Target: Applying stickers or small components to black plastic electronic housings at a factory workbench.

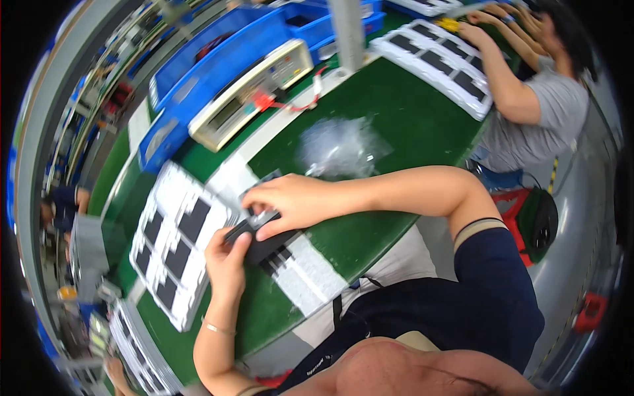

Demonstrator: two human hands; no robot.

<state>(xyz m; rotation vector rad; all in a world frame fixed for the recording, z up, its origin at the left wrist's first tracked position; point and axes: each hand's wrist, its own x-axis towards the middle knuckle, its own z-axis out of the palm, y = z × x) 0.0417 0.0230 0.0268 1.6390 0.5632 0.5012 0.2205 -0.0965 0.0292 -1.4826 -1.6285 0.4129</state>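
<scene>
A black flat rectangular piece (269,247) is held between my two hands over the table. My left hand (226,259) is closed on its left end, with the thumb on top. From the right, my right hand (294,203) reaches across it, fingers bent and thumb pressed down. A small greyish part shows between that thumb and the fingers, too blurred to name. Beneath the hands lies a white foam sheet (310,280) with several thin black strips on it.
Left of my hands lies a white tray (173,247) of black rectangles. Crumpled clear plastic (343,146) is on the green table (403,125). Behind stand a cream instrument box (251,96) and blue bins (224,63). A co-worker (541,105) works beside another white tray (432,66).
</scene>
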